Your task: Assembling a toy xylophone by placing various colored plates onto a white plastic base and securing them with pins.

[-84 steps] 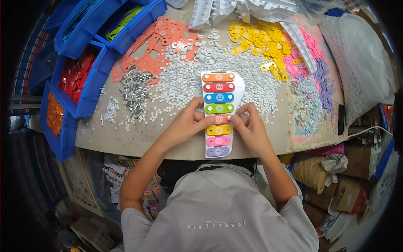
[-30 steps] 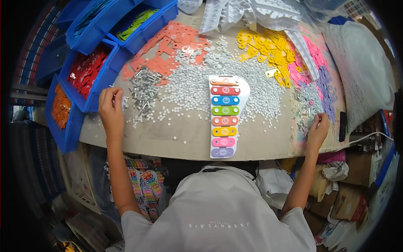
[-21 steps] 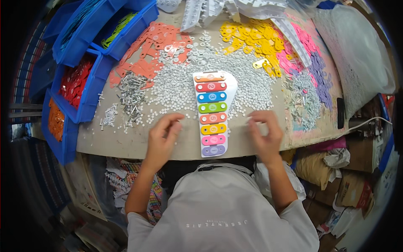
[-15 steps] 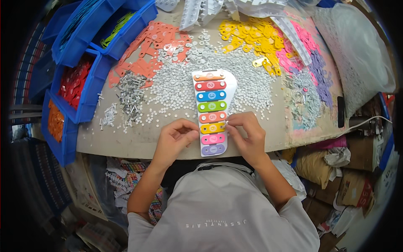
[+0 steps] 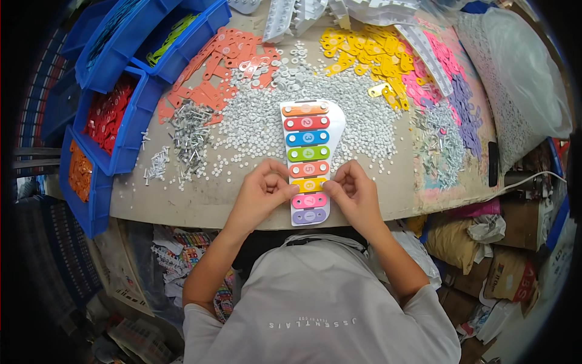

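Note:
A toy xylophone (image 5: 338, 121) with a white base and several coloured metal bars lies upright before me, its wide end away from me. The upper bars have white caps at their ends; the pink bar (image 5: 309, 201) and purple bar (image 5: 309, 216) show bare holes. My left hand (image 5: 265, 193) is closed, its thumb on the left end of the yellow bar (image 5: 308, 185). From the other side my right hand (image 5: 353, 193) has its thumb pressed on that bar's right end, fingers curled. Whatever lies under the thumbs is hidden.
Small white caps (image 5: 242, 121) spread behind the xylophone. Metal pins (image 5: 191, 136) are heaped at left, pale pins (image 5: 442, 142) at right. Coral bars (image 5: 227, 48), yellow bars (image 5: 370, 48) and purple bars (image 5: 467, 115) lie farther back. Blue bins (image 5: 130, 139) line the left; a plastic bag (image 5: 509, 67) stands right.
My right hand has gone from pinching a small white piece beside the yellow bar to pressing its thumb on that bar's right end. My left thumb has moved right onto the left end.

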The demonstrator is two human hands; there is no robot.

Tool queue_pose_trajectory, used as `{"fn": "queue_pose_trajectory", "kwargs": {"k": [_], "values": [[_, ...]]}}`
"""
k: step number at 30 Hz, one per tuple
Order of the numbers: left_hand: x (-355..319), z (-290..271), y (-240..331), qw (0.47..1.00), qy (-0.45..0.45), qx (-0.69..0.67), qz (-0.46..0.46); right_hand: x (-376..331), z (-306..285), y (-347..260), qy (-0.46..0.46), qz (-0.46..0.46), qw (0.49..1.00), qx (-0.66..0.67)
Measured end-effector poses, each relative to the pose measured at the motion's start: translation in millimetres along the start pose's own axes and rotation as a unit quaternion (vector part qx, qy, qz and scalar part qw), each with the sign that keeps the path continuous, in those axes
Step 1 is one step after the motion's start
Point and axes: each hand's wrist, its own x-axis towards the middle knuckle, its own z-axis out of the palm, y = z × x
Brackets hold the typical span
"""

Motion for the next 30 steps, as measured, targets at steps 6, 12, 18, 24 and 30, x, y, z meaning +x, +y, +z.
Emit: {"fn": "queue_pose_trajectory", "kwargs": {"k": [6,12,18,24,30], "values": [[10,1,5,0.994,-0.032,0.078,-0.071,14,-12,-9,-0.138,0.181,0.967,0.119],[19,-2,9,0.991,-0.066,0.104,-0.049,16,-15,-4,-0.172,0.205,0.959,0.096],[23,-2,2,0.990,-0.074,0.118,-0.014,16,-8,-12,-0.182,0.161,0.965,0.093],[21,-3,-7,0.992,-0.062,0.108,-0.006,16,-5,-10,-0.180,0.156,0.967,0.088],[6,-23,15,0.981,0.024,0.193,0.008,10,-21,4,-0.116,0.105,0.980,0.119]]}}
